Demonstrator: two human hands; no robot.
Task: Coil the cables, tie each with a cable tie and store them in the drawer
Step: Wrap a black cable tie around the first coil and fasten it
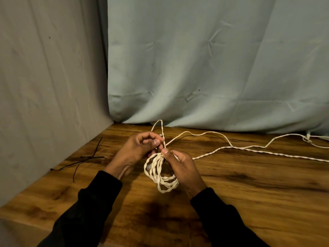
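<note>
Holding the coil (161,172) in front of me over the bench (249,184), I had both hands on it. My right hand (183,168) pinched the gathered loops at their top, thumb over the bundle, so the turns hung below as one bunch instead of springing apart. My left hand (140,148) had its fingers curled round the next stretch of white cable (252,148), standing it up in a small loop just above the pinch, likely to lay it on as another turn. Coil looked roughly half built at best: a long run of cable lay loose across the bench to the right, so tying was not due yet.

Black cable ties (83,162) lay on the bench to my left, near the hand that would reach for them, well apart from the coil.

Hard to read: cable ran out of frame at the right edge, so remaining length was unknown. A small knot or connector (307,139) sat far right near the curtain (213,59); couldn't tell which. Tie count unclear, they overlapped. No drawer in view. Something small and pale showed inside the coil, maybe a plug, not resolvable.
</note>
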